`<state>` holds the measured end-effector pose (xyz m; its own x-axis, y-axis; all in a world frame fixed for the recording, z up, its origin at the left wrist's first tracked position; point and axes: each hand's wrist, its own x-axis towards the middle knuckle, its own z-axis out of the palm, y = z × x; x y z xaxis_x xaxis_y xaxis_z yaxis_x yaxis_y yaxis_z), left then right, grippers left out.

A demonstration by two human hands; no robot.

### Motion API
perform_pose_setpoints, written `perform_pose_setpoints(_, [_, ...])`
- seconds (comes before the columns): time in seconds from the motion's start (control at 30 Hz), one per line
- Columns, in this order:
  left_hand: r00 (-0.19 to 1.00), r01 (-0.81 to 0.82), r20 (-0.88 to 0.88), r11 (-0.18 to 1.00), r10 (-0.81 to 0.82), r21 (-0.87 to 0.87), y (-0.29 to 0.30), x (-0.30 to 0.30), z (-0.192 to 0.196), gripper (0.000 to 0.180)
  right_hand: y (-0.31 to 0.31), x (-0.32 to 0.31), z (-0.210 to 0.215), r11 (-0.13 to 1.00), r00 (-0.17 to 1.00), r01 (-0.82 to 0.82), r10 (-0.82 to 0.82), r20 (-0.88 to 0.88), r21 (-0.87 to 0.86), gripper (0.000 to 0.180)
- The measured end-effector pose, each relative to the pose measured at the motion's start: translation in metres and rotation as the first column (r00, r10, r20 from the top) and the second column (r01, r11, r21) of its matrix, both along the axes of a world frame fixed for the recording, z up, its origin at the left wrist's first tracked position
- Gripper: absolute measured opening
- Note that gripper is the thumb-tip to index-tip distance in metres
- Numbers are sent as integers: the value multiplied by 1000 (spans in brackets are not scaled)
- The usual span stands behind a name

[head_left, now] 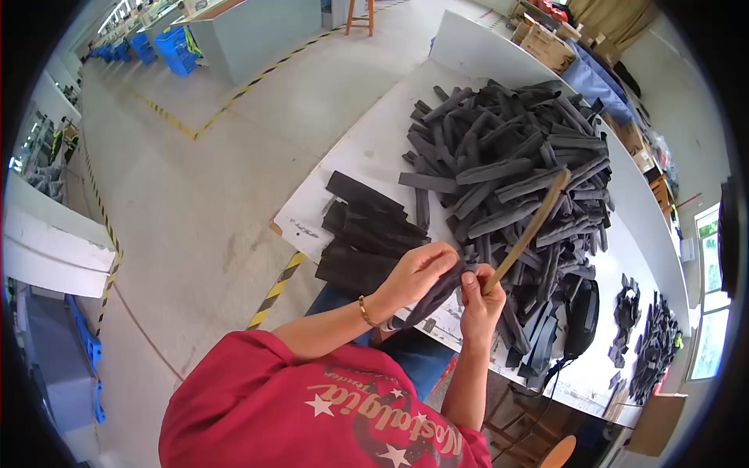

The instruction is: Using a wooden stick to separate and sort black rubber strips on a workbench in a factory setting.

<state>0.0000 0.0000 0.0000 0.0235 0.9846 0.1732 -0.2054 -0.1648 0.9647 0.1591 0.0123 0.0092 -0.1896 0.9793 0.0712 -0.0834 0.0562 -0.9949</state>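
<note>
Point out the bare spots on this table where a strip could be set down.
Bare white table lies left of the big strip heap, above the flat stack. Crowded: the heap itself and around both hands, left hand, right hand.

The person wears a red short-sleeved shirt (pixel 312 405) with white stars and lettering, blue trousers (pixel 417 359), and a beaded bracelet (pixel 364 311) on the left wrist.

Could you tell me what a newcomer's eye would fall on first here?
Most striking is the big heap of dark fabric strips on the white table. Below it, the left hand holds one dark strip while the right hand holds a thin wooden stick.
</note>
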Motion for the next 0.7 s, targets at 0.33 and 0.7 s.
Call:
perform_pose_setpoints(0.33, [993,-1,118,997,11,-80,11,-8,-6,21,-8,-17,-1,996,996,75,-77,47,43,12])
perform_pose_setpoints(0.7, [993,-35,101,969,61,-246,12,-13,-10,21,-18,-18,-6,997,986,79,-81,148,20,9])
